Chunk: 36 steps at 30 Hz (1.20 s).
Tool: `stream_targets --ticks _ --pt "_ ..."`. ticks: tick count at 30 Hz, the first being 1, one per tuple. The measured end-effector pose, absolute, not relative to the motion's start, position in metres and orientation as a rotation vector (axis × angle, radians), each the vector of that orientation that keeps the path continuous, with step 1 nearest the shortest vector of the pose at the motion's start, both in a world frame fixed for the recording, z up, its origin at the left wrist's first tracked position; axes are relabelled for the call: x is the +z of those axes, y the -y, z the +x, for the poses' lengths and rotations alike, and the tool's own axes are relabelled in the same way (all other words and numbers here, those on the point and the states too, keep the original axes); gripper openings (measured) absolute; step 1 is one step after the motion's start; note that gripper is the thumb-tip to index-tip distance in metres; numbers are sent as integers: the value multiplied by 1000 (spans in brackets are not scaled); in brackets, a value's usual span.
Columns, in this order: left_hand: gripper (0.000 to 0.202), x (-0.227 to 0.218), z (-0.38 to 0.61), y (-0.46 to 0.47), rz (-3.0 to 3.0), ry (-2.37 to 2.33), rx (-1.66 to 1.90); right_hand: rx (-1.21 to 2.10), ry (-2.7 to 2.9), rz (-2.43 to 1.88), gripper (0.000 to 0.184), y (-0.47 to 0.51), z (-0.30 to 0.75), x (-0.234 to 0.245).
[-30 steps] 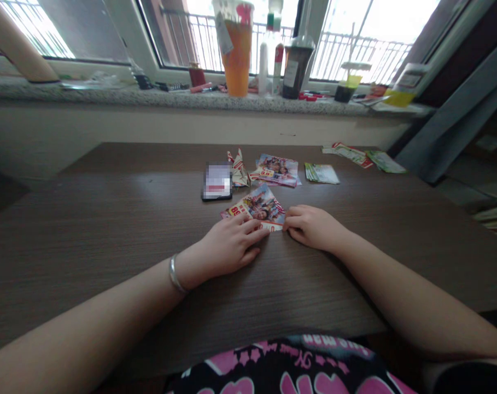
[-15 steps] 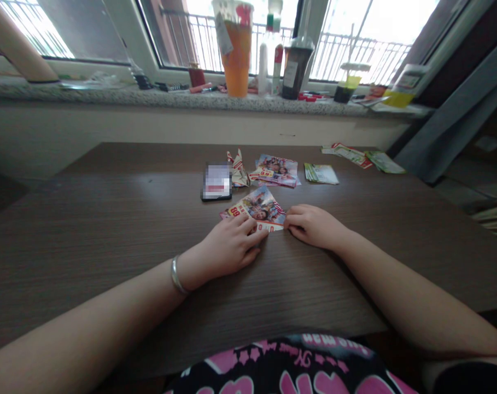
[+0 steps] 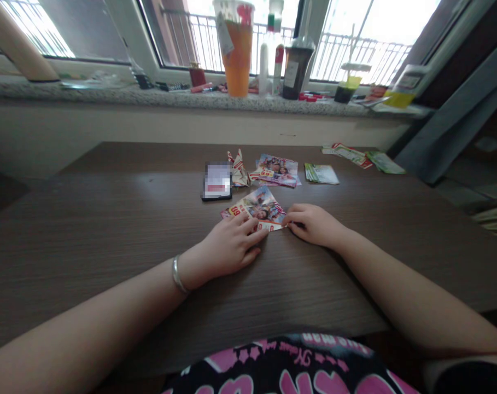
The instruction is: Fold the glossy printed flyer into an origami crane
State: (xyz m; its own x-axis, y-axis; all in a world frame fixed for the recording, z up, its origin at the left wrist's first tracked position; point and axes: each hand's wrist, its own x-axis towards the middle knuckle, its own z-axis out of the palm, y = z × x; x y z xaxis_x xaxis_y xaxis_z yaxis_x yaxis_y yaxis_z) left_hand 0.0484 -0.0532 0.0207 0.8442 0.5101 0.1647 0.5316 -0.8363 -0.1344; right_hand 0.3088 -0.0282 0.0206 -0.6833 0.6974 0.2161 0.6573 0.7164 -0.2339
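A colourful printed flyer (image 3: 264, 203) lies at an angle on the dark wooden table (image 3: 109, 230). My left hand (image 3: 234, 241), with a silver bangle at its wrist, rests palm down over the flyer's near left part, its fingers stretched out. At the flyer's right corner, the fingertips of my right hand (image 3: 309, 223) are pinched together on the paper edge. Just beyond the flyer are a folded paper figure (image 3: 240, 172), a phone (image 3: 217, 181) with a blurred screen, and a stack of similar flyers (image 3: 276, 171).
Green-and-white papers (image 3: 321, 173) lie right of the flyer stack, with more slips (image 3: 352, 155) at the table's far right corner. Behind the table, the stone windowsill (image 3: 170, 97) bears a tall orange drink cup (image 3: 237, 54), a dark drink cup (image 3: 295, 68) and small bottles.
My right hand has shifted very slightly left and its fingertips have moved a little at the flyer's corner. My left hand stays nearly still.
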Motion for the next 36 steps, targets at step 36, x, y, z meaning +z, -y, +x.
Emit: stream_targets --ticks 36 --pt "50 13 61 52 -2908 831 -264 -117 2750 -894 27 34 302 16"
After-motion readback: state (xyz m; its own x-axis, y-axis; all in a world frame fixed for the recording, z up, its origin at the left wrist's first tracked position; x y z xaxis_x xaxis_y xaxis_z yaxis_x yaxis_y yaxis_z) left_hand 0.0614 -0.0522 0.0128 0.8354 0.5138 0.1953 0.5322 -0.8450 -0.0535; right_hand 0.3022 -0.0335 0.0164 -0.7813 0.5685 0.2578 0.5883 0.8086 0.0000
